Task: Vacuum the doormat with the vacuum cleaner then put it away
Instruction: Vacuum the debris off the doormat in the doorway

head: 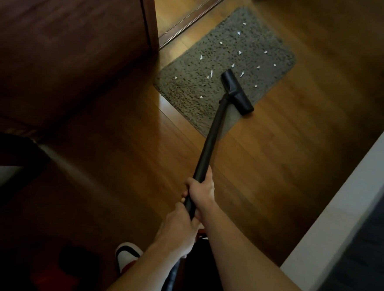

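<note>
Now | right grip [200,189], left grip [178,228] clasp wand [212,135] | nozzle [237,90] apparently touching doormat [189,104], well ahead.

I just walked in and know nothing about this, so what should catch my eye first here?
A grey mat dotted with white scraps lies on the wooden floor by the doorway, upper middle. A black vacuum head rests at its near right edge. Its long tube runs back to the left hand and right hand, both gripping it at lower centre.
</note>
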The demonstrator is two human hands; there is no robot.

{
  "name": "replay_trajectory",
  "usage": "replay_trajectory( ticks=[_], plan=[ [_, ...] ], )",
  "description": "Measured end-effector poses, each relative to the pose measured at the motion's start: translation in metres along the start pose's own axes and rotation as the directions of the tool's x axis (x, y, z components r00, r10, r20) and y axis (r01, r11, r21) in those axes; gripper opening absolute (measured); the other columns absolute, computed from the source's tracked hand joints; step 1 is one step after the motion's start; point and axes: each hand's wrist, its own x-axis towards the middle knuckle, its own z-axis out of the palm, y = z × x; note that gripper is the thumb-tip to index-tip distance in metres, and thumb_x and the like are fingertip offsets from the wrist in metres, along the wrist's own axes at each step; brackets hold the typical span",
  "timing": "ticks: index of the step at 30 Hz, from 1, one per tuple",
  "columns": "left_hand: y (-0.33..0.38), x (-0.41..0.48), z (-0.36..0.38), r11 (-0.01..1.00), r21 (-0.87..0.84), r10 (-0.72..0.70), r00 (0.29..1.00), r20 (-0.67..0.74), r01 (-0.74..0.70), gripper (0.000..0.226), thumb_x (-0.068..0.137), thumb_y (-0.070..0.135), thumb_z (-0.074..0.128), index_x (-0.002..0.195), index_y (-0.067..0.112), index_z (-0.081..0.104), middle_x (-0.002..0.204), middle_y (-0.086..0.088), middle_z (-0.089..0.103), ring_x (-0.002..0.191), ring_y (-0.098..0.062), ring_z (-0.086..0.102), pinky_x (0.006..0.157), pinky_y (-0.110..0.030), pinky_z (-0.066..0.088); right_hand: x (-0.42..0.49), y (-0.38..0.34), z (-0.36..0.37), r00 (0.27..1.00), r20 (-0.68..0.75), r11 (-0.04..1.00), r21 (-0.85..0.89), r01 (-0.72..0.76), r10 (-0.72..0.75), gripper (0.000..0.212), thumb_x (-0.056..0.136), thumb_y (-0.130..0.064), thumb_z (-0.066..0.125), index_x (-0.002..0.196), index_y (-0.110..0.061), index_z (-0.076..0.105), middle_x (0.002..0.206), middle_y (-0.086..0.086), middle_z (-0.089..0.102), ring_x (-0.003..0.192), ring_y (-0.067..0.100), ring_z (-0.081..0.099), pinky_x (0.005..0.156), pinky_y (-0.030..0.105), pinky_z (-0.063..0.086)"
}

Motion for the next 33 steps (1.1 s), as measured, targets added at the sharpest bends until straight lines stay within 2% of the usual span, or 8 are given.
replay_trajectory(
  ticks=[6, 12, 16, 22, 27, 29, 31, 33],
  plan=[
    [0.041, 0.023, 0.010, 1.000, -0.009, -0.030, 0.999, 0.020, 0.030, 0.030, 0.098, 0.045, 0.049, 0.113, 0.020, 0.043, 0.090, -0.001, 0.063, 0.074, -0.020, 0.069, 0.070, -0.042, 0.063, 0.024, -0.031, -0.028, 1.000, -0.015, 1.000, -0.010, -0.023, 0.023, 0.080, 0.097, -0.002, 0.057, 0.156, -0.043, 0.022, 0.091, 0.011, 0.057, 0.051, 0.015, 0.053, 0.047, 0.029, 0.050],
    [0.051, 0.031, 0.016, 0.999, -0.048, -0.011, 0.999, 0.038, 0.013, 0.038, 0.097, 0.053, 0.046, 0.117, 0.020, 0.042, 0.090, -0.003, 0.067, 0.072, -0.021, 0.070, 0.068, -0.042, 0.063, 0.029, -0.043, -0.037, 0.999, -0.026, 0.999, -0.045, -0.027, 0.026, 0.082, 0.097, -0.001, 0.057, 0.157, -0.042, 0.019, 0.088, 0.012, 0.057, 0.050, 0.014, 0.054, 0.046, 0.029, 0.051],
    [0.035, 0.027, 0.010, 0.998, -0.053, -0.015, 0.999, 0.048, 0.018, 0.036, 0.098, 0.051, 0.047, 0.115, 0.020, 0.043, 0.090, -0.004, 0.067, 0.064, -0.018, 0.069, 0.060, -0.036, 0.063, 0.020, -0.035, -0.025, 0.999, -0.032, 0.998, -0.048, -0.029, 0.027, 0.081, 0.097, -0.001, 0.056, 0.156, -0.043, 0.020, 0.089, 0.012, 0.058, 0.050, 0.015, 0.055, 0.047, 0.029, 0.051],
    [-0.018, 0.003, -0.002, 0.998, -0.069, -0.010, 0.999, 0.048, 0.014, 0.036, 0.097, 0.050, 0.049, 0.115, 0.020, 0.045, 0.087, -0.004, 0.067, 0.058, -0.017, 0.069, 0.051, -0.032, 0.060, -0.011, 0.000, 0.010, 0.998, -0.020, 0.998, -0.045, -0.053, 0.052, 0.083, 0.096, -0.004, 0.056, 0.153, -0.051, 0.017, 0.105, 0.018, 0.062, 0.056, 0.017, 0.058, 0.050, 0.031, 0.053],
    [-0.071, -0.023, -0.010, 0.996, -0.086, 0.010, 1.000, 0.004, -0.010, 0.035, 0.100, 0.045, 0.046, 0.122, 0.018, 0.044, 0.090, -0.001, 0.067, 0.057, -0.010, 0.064, 0.039, -0.016, 0.044, -0.042, 0.038, 0.045, 0.998, 0.008, 0.996, -0.051, -0.067, 0.068, 0.087, 0.096, -0.008, 0.057, 0.153, -0.056, 0.012, 0.107, 0.016, 0.064, 0.061, 0.018, 0.060, 0.055, 0.034, 0.056],
    [-0.091, -0.033, -0.013, 0.998, -0.069, -0.004, 1.000, -0.012, 0.003, 0.038, 0.100, 0.049, 0.044, 0.124, 0.019, 0.046, 0.094, 0.001, 0.068, 0.063, -0.010, 0.063, 0.050, -0.018, 0.051, -0.055, 0.051, 0.057, 0.997, 0.024, 0.996, -0.052, -0.070, 0.071, 0.089, 0.096, -0.008, 0.057, 0.153, -0.057, 0.010, 0.102, 0.016, 0.064, 0.060, 0.018, 0.059, 0.054, 0.033, 0.055],
    [-0.107, -0.041, -0.016, 0.995, -0.096, -0.015, 1.000, 0.014, 0.016, 0.041, 0.098, 0.052, 0.045, 0.123, 0.019, 0.046, 0.095, 0.001, 0.068, 0.069, -0.014, 0.065, 0.067, -0.032, 0.060, -0.066, 0.062, 0.069, 0.997, 0.045, 0.996, -0.067, -0.066, 0.069, 0.090, 0.096, -0.008, 0.057, 0.154, -0.058, 0.008, 0.099, 0.015, 0.064, 0.060, 0.018, 0.060, 0.054, 0.032, 0.055],
    [-0.118, -0.049, -0.022, 0.992, -0.124, -0.022, 0.999, 0.028, 0.025, 0.041, 0.097, 0.053, 0.046, 0.123, 0.021, 0.043, 0.095, 0.002, 0.066, 0.073, -0.018, 0.069, 0.074, -0.039, 0.061, -0.074, 0.069, 0.079, 0.996, 0.061, 0.994, -0.085, -0.065, 0.070, 0.091, 0.096, -0.009, 0.056, 0.154, -0.059, 0.006, 0.103, 0.013, 0.065, 0.061, 0.018, 0.061, 0.054, 0.032, 0.055]
  ],
)
